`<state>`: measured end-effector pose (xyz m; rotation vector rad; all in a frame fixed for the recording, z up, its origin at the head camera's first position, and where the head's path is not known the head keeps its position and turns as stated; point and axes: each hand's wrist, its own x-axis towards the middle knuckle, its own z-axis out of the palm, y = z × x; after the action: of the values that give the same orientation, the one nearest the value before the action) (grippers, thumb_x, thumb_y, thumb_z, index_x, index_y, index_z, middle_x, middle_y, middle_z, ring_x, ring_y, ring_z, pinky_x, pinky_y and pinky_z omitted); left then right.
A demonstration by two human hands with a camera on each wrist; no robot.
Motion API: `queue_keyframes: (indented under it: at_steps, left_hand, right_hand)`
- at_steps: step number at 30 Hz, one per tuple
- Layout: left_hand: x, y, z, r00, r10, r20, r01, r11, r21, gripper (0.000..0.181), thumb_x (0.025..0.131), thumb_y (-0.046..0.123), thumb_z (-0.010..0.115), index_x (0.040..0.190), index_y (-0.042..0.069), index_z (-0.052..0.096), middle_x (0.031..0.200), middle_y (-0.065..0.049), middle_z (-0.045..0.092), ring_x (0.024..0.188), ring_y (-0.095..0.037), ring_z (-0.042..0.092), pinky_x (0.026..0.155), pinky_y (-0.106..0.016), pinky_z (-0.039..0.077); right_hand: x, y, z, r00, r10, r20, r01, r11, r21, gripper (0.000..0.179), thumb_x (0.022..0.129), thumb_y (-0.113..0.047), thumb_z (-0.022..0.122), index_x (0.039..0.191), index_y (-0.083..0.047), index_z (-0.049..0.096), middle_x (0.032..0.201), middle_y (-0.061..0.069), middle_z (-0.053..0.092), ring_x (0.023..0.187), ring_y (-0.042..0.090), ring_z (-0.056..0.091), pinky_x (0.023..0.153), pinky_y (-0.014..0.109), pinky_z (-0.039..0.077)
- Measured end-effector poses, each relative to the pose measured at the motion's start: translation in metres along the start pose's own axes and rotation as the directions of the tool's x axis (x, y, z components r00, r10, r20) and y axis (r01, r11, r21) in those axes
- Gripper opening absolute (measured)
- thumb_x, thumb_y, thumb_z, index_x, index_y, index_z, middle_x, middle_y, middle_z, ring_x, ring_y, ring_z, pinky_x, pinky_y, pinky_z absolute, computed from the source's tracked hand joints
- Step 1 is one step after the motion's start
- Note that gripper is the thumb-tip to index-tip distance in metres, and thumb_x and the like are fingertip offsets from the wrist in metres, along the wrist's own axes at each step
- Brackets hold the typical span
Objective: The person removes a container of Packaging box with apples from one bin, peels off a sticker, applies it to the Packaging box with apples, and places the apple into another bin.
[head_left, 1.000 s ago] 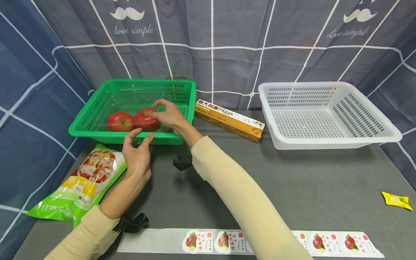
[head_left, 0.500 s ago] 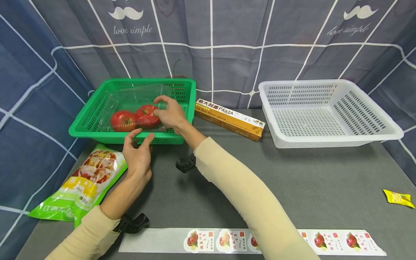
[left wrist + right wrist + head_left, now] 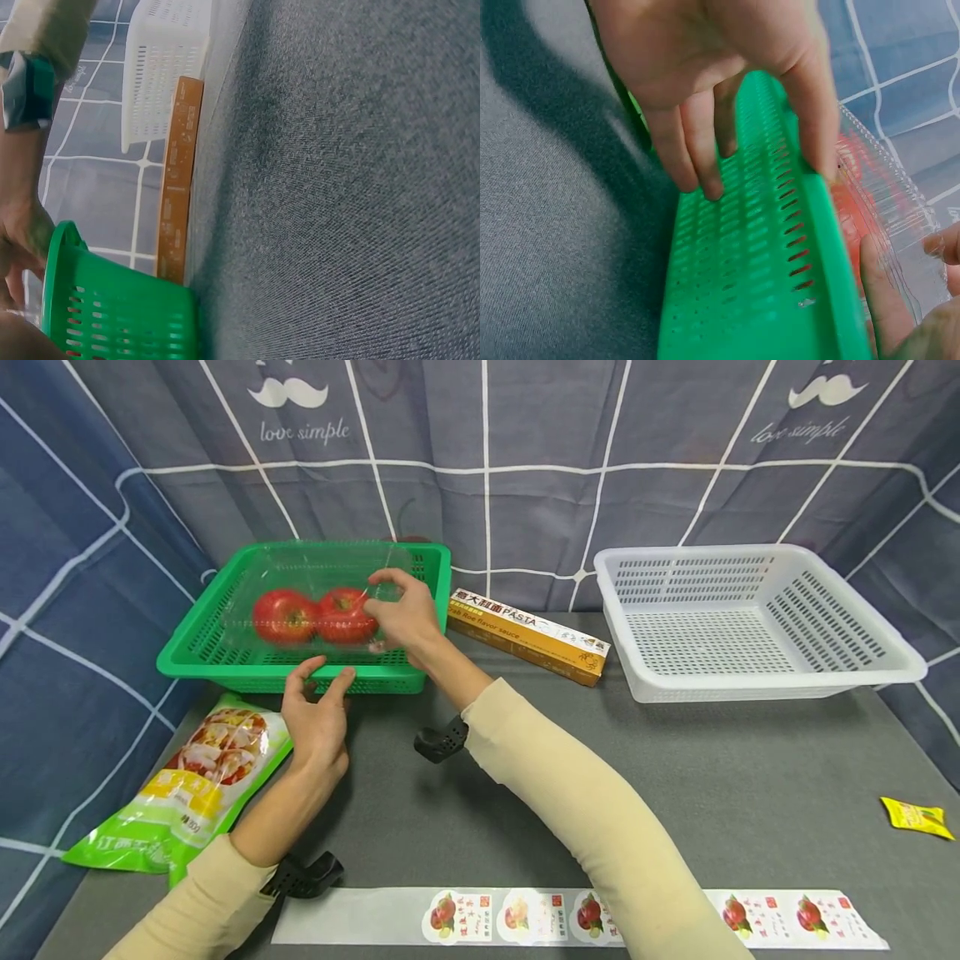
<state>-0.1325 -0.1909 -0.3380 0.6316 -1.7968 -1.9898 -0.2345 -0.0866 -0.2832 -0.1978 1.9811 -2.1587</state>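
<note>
Two red apples (image 3: 285,617) show through a clear plastic box (image 3: 318,568), which overlaps the inside of the green basket (image 3: 217,672) at the left. My right hand (image 3: 408,617) holds the box by its right end, thumb and fingers on the thin plastic. At the basket's front, my left hand (image 3: 318,722) grips the rim. The right wrist view has its thumb over the rim and its other fingers against the slotted outer wall (image 3: 727,262). In the left wrist view, the basket's end hides most of the box.
Beside the basket lies a pasta box (image 3: 528,639), with a white basket (image 3: 765,685) farther right. A green-and-white food bag (image 3: 195,785) lies by my left forearm. Apple stickers (image 3: 456,917) line a strip along the front. A yellow packet (image 3: 917,818) sits far right.
My right hand has risen slightly and moved right, raising the plastic box with the apples toward the basket's top. The left hand has kept its place on the rim.
</note>
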Motion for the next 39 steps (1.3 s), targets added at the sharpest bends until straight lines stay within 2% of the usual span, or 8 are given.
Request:
queue_keyframes:
  at_steps: [8, 13, 19, 24, 28, 31, 36, 39]
  left_hand:
    - [0.000, -0.001, 0.001, 1.000, 0.002, -0.013, -0.003, 1.000, -0.009, 0.043, 0.093, 0.018, 0.070, 0.131, 0.011, 0.052, 0.119, -0.006, 0.033, 0.085, -0.013, 0.041, 0.079, -0.028, 0.043]
    - [-0.001, -0.003, 0.000, 1.000, 0.015, -0.010, -0.015, 1.000, 0.022, 0.035, 0.093, 0.020, 0.070, 0.124, 0.018, 0.055, 0.118, -0.004, 0.035, 0.091, -0.013, 0.039, 0.079, -0.030, 0.042]
    - [-0.001, -0.004, -0.002, 0.999, 0.031, -0.010, -0.030, 0.998, 0.050, 0.038, 0.094, 0.023, 0.070, 0.127, 0.017, 0.054, 0.120, -0.001, 0.036, 0.103, -0.017, 0.035, 0.082, -0.031, 0.039]
    - [-0.001, -0.003, -0.002, 0.999, 0.034, -0.009, -0.033, 0.997, 0.075, 0.045, 0.094, 0.025, 0.070, 0.133, 0.013, 0.052, 0.127, -0.002, 0.037, 0.114, -0.020, 0.033, 0.085, -0.031, 0.038]
    - [-0.001, -0.004, 0.000, 0.999, 0.046, -0.009, -0.046, 0.996, 0.075, 0.045, 0.093, 0.024, 0.070, 0.133, 0.013, 0.053, 0.129, -0.002, 0.037, 0.119, -0.021, 0.031, 0.087, -0.031, 0.037]
    - [0.000, -0.006, -0.001, 0.999, 0.047, -0.012, -0.046, 0.998, 0.051, 0.040, 0.092, 0.023, 0.072, 0.128, 0.015, 0.055, 0.125, -0.002, 0.038, 0.111, -0.020, 0.037, 0.085, -0.030, 0.040]
    - [0.001, -0.005, -0.002, 1.000, 0.023, -0.001, -0.023, 0.999, -0.036, 0.035, 0.091, 0.018, 0.073, 0.122, 0.018, 0.055, 0.119, -0.003, 0.034, 0.088, -0.014, 0.044, 0.081, -0.027, 0.046]
    - [0.001, -0.004, -0.001, 1.000, 0.011, 0.004, -0.010, 0.997, -0.074, 0.035, 0.092, 0.016, 0.072, 0.123, 0.018, 0.055, 0.119, -0.003, 0.034, 0.087, -0.013, 0.045, 0.081, -0.026, 0.047]
  right_hand:
    - [-0.013, -0.014, -0.020, 0.999, -0.037, 0.000, 0.037, 0.996, 0.087, 0.038, 0.089, 0.005, 0.060, 0.125, -0.009, 0.062, 0.127, 0.006, 0.038, 0.053, 0.031, 0.058, 0.052, 0.042, 0.057]
    - [-0.023, -0.024, -0.034, 0.999, -0.046, -0.023, 0.048, 0.990, 0.129, 0.039, 0.085, 0.008, 0.060, 0.121, -0.008, 0.063, 0.129, 0.010, 0.038, 0.066, 0.038, 0.059, 0.052, 0.044, 0.057]
    - [-0.041, -0.034, -0.057, 0.999, -0.029, -0.044, 0.037, 0.979, 0.201, 0.042, 0.083, 0.011, 0.059, 0.122, -0.005, 0.062, 0.132, 0.015, 0.037, 0.083, 0.031, 0.059, 0.051, 0.042, 0.057]
    - [-0.058, -0.038, -0.079, 0.998, -0.021, -0.065, 0.034, 0.978, 0.204, 0.043, 0.082, 0.012, 0.059, 0.120, -0.007, 0.063, 0.135, 0.015, 0.037, 0.078, 0.027, 0.059, 0.052, 0.040, 0.057]
    - [-0.074, -0.041, -0.096, 0.996, -0.042, -0.084, 0.054, 0.988, 0.148, 0.043, 0.081, 0.010, 0.060, 0.119, -0.009, 0.065, 0.135, 0.013, 0.039, 0.074, 0.024, 0.060, 0.053, 0.039, 0.057]
    - [-0.087, -0.042, -0.109, 0.994, -0.055, -0.096, 0.064, 0.994, 0.093, 0.044, 0.080, 0.009, 0.062, 0.120, -0.009, 0.064, 0.136, 0.013, 0.040, 0.071, 0.022, 0.060, 0.052, 0.037, 0.057]
    - [-0.109, -0.038, -0.131, 0.995, -0.022, -0.094, 0.031, 0.996, 0.088, 0.045, 0.082, 0.010, 0.059, 0.123, -0.008, 0.061, 0.134, 0.012, 0.038, 0.070, 0.020, 0.061, 0.052, 0.034, 0.056]
    - [-0.122, -0.035, -0.145, 0.996, -0.005, -0.084, 0.014, 0.994, 0.112, 0.042, 0.085, 0.011, 0.058, 0.122, -0.008, 0.060, 0.135, 0.014, 0.037, 0.075, 0.020, 0.062, 0.051, 0.034, 0.055]
